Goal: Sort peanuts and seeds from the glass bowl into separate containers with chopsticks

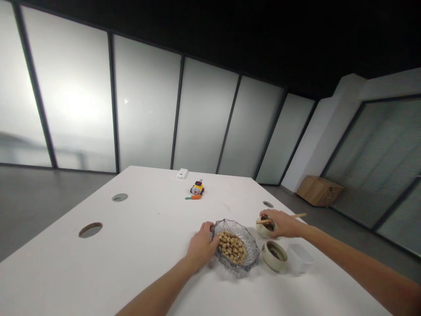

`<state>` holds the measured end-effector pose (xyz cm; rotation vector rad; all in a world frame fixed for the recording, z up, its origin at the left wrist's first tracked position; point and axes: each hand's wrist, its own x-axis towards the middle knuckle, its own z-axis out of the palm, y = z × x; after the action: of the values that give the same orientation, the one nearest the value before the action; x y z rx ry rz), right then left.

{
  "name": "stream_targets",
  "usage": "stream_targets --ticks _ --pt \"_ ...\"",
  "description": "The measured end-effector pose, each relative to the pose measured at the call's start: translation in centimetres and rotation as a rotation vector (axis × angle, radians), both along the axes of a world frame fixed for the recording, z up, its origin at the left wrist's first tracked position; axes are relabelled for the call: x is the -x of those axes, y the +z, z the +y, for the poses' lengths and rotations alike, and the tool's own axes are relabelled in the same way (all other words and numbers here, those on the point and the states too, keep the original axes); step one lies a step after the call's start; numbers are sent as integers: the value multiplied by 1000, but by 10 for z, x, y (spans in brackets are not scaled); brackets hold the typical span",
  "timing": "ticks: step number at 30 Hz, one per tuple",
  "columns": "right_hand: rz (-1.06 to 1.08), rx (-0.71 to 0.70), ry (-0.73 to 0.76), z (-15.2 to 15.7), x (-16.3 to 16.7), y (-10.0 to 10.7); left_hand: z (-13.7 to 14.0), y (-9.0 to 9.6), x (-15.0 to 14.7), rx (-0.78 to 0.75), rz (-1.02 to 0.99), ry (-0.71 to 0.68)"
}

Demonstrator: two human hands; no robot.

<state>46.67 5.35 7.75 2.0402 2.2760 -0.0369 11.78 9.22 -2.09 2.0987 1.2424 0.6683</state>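
My left hand is closed on the left rim of a clear, scalloped glass bowl, its thumb bent over the edge. Tan nuts, apparently in their shells, fill the bottom of that bowl. To the right, my right hand curls its fingers around a small cream bowl with something dark inside. Wooden chopsticks run across this small bowl and pass partly out of sight under the hand. Nearer to me stands a second small cream bowl holding a little dark stuff. Beside it is a translucent plastic tub.
On the white table, farther off, are a yellow and grey toy vehicle, an orange toy carrot and a white box-shaped device. Round holes pierce the tabletop. A wooden cabinet stands on the floor at right.
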Motion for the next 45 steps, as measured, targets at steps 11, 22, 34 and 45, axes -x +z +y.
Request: stream_targets --ticks 11,22,34,45 --pt "48 -169 53 -2 29 16 1 -3 0 -9 -9 -4" --pt "-330 -355 360 -10 87 14 0 0 0 -6 9 -6" --pt "-752 -459 483 -7 123 9 -1 1 0 -31 8 -9" --pt "-940 -466 556 6 148 -6 -1 0 0 -31 14 -8"
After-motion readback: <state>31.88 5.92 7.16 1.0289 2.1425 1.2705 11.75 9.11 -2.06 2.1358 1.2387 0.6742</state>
